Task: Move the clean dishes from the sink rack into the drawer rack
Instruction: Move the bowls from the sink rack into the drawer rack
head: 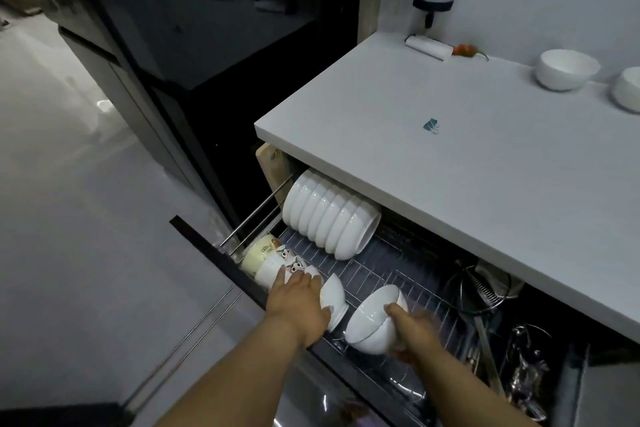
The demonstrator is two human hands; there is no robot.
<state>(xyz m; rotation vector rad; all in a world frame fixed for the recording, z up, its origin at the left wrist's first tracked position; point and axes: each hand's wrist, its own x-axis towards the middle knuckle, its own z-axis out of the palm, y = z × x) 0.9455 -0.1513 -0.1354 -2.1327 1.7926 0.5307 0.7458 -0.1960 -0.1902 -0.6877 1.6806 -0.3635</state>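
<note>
**Both hands down in the drawer rack**

Both bare forearms reach forward and down from the lower edge of the view. The left hand (297,302) lies palm down, fingers straight and together, resting on a white bowl (333,298) near the rack's front edge. The right hand (414,329) curls round a second bowl (372,319), thumb over its rim.

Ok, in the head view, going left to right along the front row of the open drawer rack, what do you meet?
Cream mug → cat-print mugs → left hand resting on a small white bowl → larger white bowl gripped by the right hand → metal utensils at the far right.
</note>
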